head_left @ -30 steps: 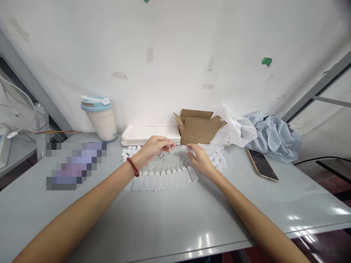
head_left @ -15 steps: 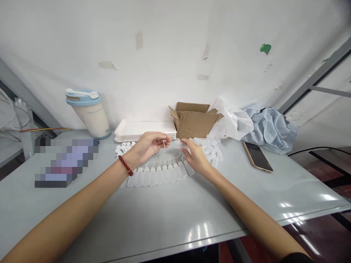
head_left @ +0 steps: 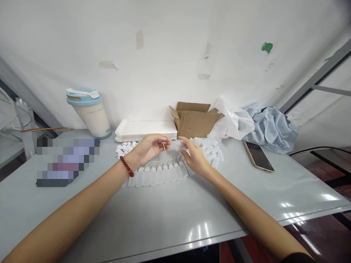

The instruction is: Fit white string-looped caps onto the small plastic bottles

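Between the thumb and fingertips of my left hand [head_left: 153, 147], which wears a dark red bead bracelet [head_left: 127, 166], a thin white strip [head_left: 164, 147] points downward. Facing it, my right hand [head_left: 195, 156] curls around a small translucent plastic piece [head_left: 182, 145], partly hidden by the fingers. Below both hands, a row of translucent plastic tags [head_left: 156, 176] with thin white loops lies on the table. More loose translucent pieces [head_left: 211, 148] are heaped beyond my right hand. Small white pieces [head_left: 124, 148] lie behind my left wrist.
A stack of white envelopes [head_left: 145, 128] and an open cardboard box [head_left: 196, 124] stand by the wall. To the left are a blue-lidded cup [head_left: 90, 115] and a blurred-out item [head_left: 67, 162]. A plastic bag [head_left: 236, 122], blue cloth [head_left: 270, 126] and phone [head_left: 259, 157] are at right.
My left fingers and the white strip have lowered slightly. The gap between the two hands looks a little wider, and the small white end by my right fingertips shows less.
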Demonstrator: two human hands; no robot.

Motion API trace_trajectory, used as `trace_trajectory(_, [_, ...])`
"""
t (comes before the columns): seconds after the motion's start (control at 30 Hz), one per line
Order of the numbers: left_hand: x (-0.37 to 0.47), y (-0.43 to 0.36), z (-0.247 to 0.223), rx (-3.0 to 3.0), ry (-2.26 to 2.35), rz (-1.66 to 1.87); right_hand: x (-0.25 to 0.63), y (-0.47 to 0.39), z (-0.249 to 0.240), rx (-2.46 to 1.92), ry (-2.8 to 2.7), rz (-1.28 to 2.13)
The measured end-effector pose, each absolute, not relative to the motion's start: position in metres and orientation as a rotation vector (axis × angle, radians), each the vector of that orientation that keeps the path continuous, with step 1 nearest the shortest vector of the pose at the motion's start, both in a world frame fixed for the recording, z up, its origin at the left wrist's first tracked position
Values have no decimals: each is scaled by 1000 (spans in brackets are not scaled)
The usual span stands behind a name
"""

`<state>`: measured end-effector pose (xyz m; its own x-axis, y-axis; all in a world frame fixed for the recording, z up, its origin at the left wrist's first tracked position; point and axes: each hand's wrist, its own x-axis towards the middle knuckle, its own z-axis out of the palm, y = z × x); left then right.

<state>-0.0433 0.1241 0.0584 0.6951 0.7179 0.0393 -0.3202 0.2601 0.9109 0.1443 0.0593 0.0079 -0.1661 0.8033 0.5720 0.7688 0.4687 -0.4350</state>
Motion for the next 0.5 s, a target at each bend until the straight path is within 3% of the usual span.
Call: trace_trajectory(0.5, [-44, 122, 60, 1101, 367, 762, 142, 58, 6, -1282, -1948, 31])
